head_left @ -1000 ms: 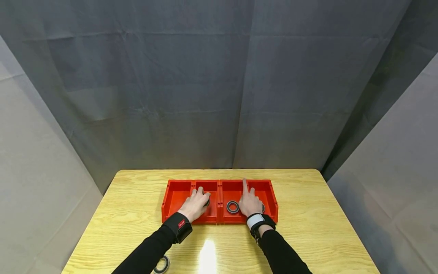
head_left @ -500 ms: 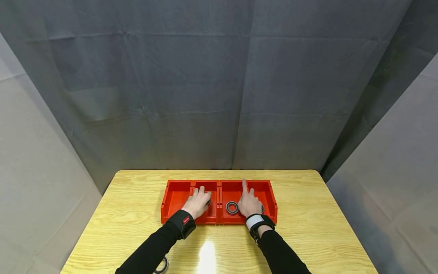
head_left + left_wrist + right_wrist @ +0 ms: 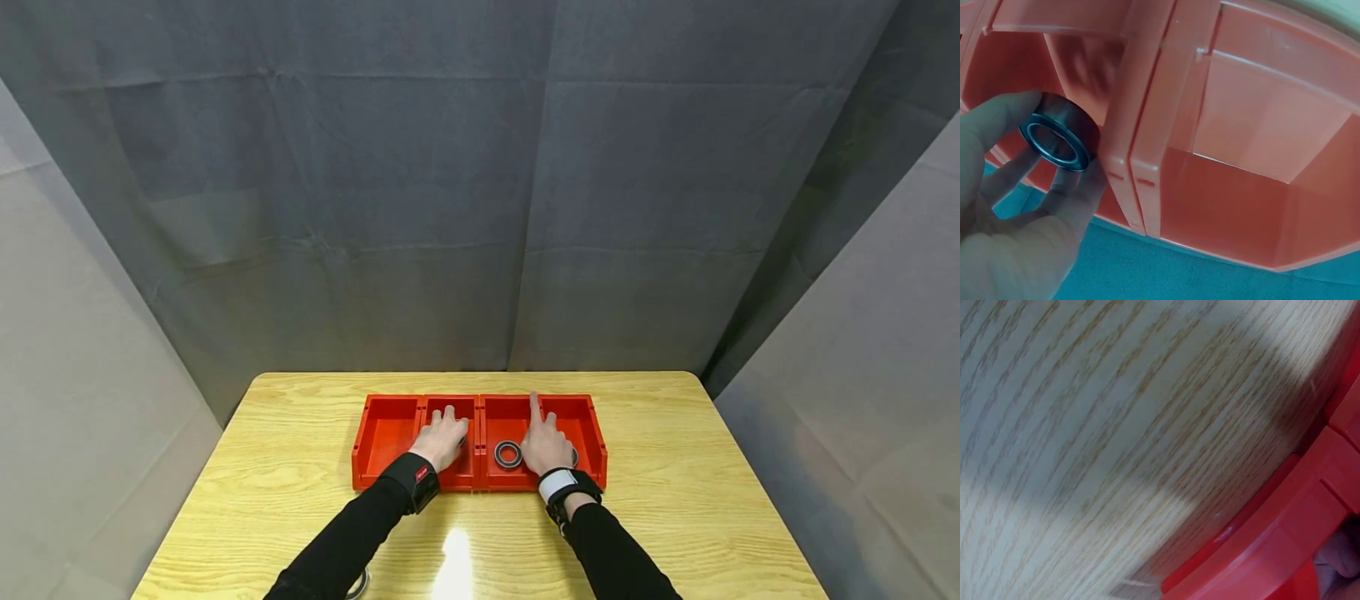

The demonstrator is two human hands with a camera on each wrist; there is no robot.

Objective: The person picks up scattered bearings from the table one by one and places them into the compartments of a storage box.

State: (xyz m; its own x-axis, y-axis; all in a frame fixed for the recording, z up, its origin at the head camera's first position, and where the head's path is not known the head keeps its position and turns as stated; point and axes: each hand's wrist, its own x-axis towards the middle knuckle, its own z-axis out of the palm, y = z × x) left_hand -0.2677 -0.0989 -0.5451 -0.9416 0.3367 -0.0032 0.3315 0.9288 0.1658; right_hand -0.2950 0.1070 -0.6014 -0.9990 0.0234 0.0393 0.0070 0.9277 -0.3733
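Note:
In the head view, my left hand (image 3: 442,439) is over the second compartment from the left in the red bins (image 3: 387,442). It pinches a ball bearing (image 3: 1060,134) between thumb and fingers; the left wrist view shows this bearing tilted, close to the divider wall. My right hand (image 3: 546,444) lies over the right-hand bins, index finger straight toward the back wall. Its other fingers are mostly hidden, so their grip is unclear. One bearing (image 3: 508,454) lies left of that hand, and another bearing (image 3: 575,457) peeks out on its right side.
The bins sit joined in a row on a wooden table (image 3: 660,500). Near the front edge a further bearing (image 3: 363,581) is partly covered by the left sleeve. Grey cloth (image 3: 412,208) hangs behind the table, with pale panels on both sides.
My left hand has shifted a little to the right and forward with its bearing, toward the middle divider. The left sleeve covers more of the table bearing. My right hand stays still.

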